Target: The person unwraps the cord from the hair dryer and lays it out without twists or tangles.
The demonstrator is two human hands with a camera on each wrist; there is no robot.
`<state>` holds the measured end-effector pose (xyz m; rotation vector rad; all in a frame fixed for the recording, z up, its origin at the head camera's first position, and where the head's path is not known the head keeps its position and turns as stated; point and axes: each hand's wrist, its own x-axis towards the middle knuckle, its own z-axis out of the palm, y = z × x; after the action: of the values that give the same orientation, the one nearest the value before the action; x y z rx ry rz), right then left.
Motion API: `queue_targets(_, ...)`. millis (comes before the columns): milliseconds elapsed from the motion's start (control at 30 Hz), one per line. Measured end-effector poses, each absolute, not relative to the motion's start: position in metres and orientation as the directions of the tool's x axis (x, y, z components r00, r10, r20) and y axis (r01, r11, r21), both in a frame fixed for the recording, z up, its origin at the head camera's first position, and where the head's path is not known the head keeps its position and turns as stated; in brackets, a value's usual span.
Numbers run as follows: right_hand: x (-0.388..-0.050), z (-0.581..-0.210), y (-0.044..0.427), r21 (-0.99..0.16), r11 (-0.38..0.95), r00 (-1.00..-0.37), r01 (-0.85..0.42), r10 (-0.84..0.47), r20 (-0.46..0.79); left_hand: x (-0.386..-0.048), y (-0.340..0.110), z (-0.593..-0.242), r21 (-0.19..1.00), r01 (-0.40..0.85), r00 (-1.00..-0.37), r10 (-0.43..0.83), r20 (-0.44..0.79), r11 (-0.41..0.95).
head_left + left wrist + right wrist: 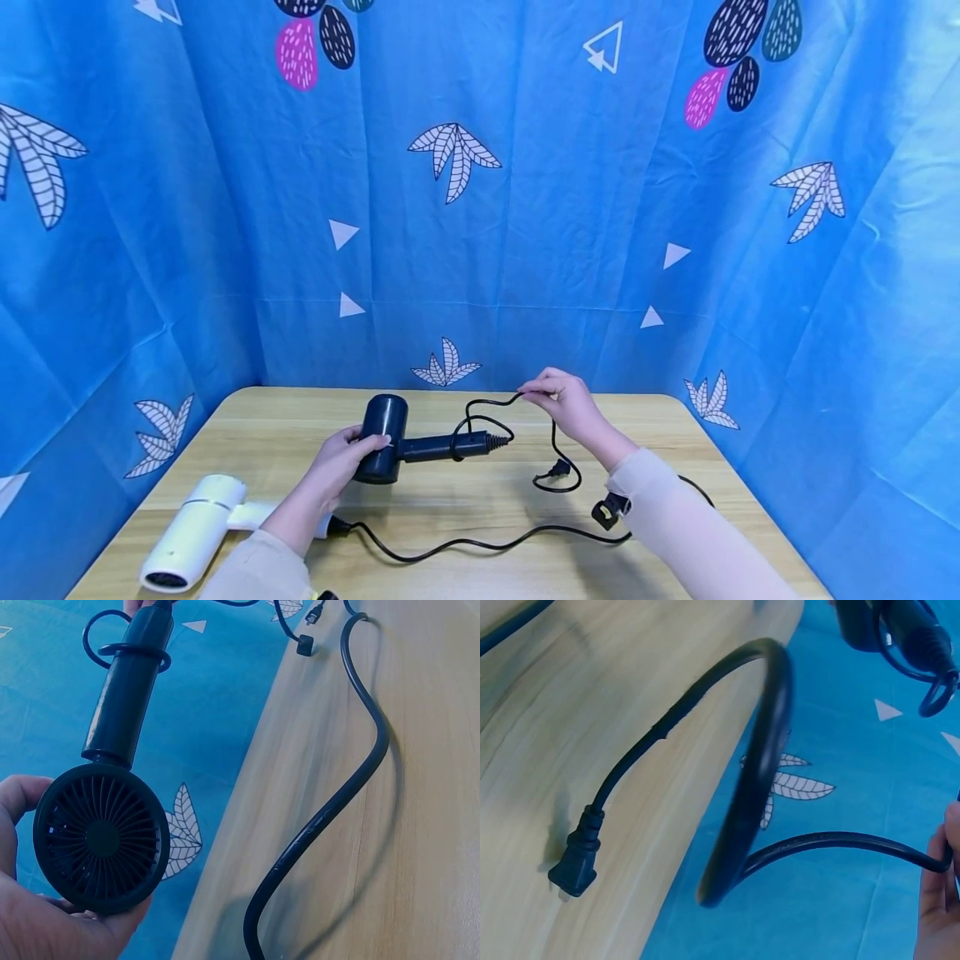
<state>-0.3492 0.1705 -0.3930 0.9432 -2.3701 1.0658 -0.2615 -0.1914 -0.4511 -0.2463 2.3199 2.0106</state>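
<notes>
My left hand (339, 468) grips the barrel of a black hair dryer (384, 417) above the table, thumb across its near side. The dryer's handle points right, with its cord (491, 402) looped around it. In the left wrist view, the round slotted grille (103, 838) faces the camera. To the right, my right hand (567, 408) pinches the cord between thumb and fingertips, raised over the table's far side. From there the cord drops and curls to a two-pin plug (574, 862), which hangs free in the right wrist view.
At the front left of the wooden table (420, 517) lies a white hair dryer (187, 537), its handle partly behind my left forearm. Its black cord (457, 543) runs rightward across the table and passes behind my right sleeve. A blue patterned curtain (480, 250) encloses the back and sides.
</notes>
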Motion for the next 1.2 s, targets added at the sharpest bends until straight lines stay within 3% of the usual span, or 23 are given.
queue_targets(600,-0.364,-0.412,0.165,-0.508,0.663,-0.799,-0.55,-0.24,0.551,-0.259,-0.185,-0.45,0.988,-0.144,-0.988,-0.061,-0.141,0.055)
queue_targets(1200,-0.357,-0.436,0.171,-0.5,0.637,-0.786,-0.587,-0.301,0.54,-0.262,-0.191,-0.449,0.991,-0.134,-0.989,-0.065,-0.132,0.029)
